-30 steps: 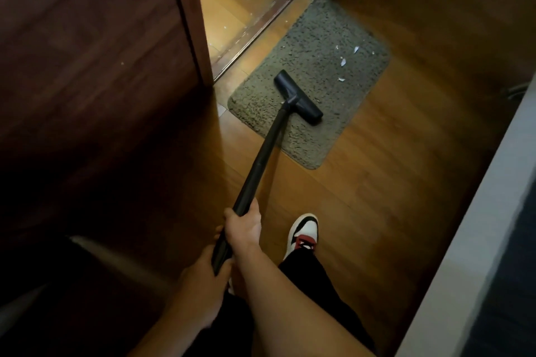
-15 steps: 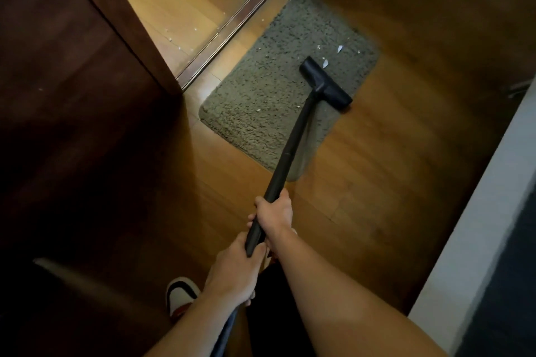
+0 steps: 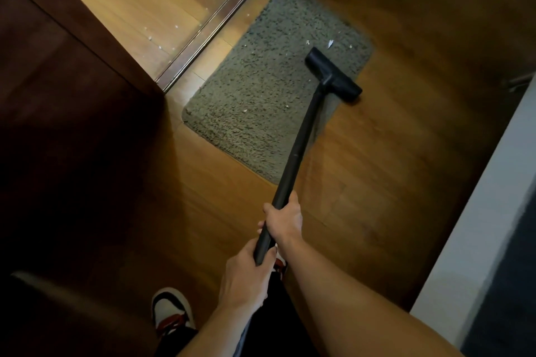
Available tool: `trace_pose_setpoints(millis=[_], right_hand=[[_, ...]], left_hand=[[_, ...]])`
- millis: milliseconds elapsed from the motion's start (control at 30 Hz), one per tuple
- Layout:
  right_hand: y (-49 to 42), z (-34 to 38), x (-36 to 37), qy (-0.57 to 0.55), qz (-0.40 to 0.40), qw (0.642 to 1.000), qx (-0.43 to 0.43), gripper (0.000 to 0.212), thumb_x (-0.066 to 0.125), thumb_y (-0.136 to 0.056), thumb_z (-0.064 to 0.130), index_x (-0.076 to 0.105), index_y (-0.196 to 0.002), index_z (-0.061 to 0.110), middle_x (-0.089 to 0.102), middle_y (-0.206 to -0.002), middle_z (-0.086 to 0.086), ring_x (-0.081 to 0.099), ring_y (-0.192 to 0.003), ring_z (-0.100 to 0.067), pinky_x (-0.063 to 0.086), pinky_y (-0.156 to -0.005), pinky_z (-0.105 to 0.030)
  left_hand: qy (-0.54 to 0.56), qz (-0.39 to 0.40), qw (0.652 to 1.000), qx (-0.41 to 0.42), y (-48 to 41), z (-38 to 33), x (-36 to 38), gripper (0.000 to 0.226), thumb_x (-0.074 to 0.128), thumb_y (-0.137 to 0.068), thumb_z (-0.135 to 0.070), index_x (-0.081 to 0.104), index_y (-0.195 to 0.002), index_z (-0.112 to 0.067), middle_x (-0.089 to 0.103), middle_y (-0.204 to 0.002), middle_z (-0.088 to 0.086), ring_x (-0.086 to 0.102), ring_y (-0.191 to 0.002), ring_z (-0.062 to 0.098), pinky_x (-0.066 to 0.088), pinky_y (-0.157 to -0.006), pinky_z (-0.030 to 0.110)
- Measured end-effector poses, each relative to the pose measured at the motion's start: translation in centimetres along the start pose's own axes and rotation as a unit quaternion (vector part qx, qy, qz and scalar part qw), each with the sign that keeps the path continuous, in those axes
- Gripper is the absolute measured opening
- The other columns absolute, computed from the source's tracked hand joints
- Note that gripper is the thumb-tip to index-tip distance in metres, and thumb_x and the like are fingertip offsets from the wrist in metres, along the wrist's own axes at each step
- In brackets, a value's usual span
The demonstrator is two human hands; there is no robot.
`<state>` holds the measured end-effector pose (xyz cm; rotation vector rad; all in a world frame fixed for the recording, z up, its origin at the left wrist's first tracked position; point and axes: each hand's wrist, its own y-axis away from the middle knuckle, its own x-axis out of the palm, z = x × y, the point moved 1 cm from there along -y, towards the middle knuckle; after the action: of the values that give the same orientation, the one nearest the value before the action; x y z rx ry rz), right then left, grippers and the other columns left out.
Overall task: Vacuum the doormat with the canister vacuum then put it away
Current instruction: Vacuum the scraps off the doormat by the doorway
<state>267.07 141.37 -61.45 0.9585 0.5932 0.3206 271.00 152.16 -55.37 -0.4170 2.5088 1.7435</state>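
Fingers [image 3: 261,224] of right hand [image 3: 283,219], left hand [image 3: 245,278] grip wand [image 3: 301,136]; nozzle [image 3: 333,75] moved from mid-mat to doormat [image 3: 261,90] edge (scraps [image 3: 330,44] ahead).

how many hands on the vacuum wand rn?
2. The right hand grips the wand further up, toward the mat; the left hand grips its near end, just behind the right. Both are in plain view.

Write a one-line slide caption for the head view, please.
The left hand and right hand grip the wand; its nozzle sits at the doormat edge near white scraps.
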Motion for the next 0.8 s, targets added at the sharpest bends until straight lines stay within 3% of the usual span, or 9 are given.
trace_pose_setpoints(millis=[233, 400, 667, 800], right_hand=[[3.7, -2.6, 2.6, -0.009, 0.018, 1.0, 0.008, 0.069, 0.059, -0.098, 0.011, 0.022, -0.152, 0.031, 0.066, -0.09, -0.012, 0.062, -0.05, -0.015, 0.056, -0.046, -0.029], [6.5, -4.0, 6.2, -0.022, 0.039, 0.999, 0.009, 0.071, 0.059, -0.097, 0.011, 0.02, -0.154, 0.028, 0.064, -0.089, -0.008, 0.061, -0.045, -0.01, 0.054, -0.045, -0.026], [12.4, -5.7, 11.5, -0.029, 0.076, 0.996, 0.025, 0.08, 0.059, -0.097, 0.009, 0.013, -0.158, 0.033, 0.062, -0.093, -0.005, 0.063, -0.051, -0.013, 0.056, -0.049, -0.028], [13.6, -5.7, 13.1, -0.024, 0.077, 0.996, 0.026, 0.08, 0.058, -0.097, 0.009, 0.011, -0.158, 0.031, 0.063, -0.095, -0.007, 0.063, -0.051, -0.013, 0.055, -0.049, -0.026]], left_hand=[[0.009, 0.013, 0.999, -0.029, 1.7, 4.1, -2.0, 0.029, 0.054, -0.092, -0.056, 0.057, -0.118, -0.044, 0.07, -0.079, -0.007, 0.069, -0.061, 0.014, 0.058, -0.061, 0.03], [-0.007, -0.009, 1.0, -0.019, 3.4, 7.2, -4.9, 0.037, 0.052, -0.093, -0.057, 0.054, -0.128, -0.045, 0.069, -0.089, -0.01, 0.069, -0.079, 0.014, 0.058, -0.081, 0.033], [0.008, -0.04, 0.998, -0.044, 6.9, 12.2, -9.0, 0.044, 0.052, -0.096, -0.049, 0.049, -0.138, -0.038, 0.068, -0.089, -0.007, 0.07, -0.066, 0.013, 0.056, -0.067, 0.026], [0.031, -0.052, 0.997, -0.047, 7.5, 12.6, -10.5, 0.039, 0.055, -0.098, -0.041, 0.053, -0.136, -0.031, 0.058, -0.093, -0.015, 0.058, -0.084, 0.009, 0.044, -0.082, 0.025]])
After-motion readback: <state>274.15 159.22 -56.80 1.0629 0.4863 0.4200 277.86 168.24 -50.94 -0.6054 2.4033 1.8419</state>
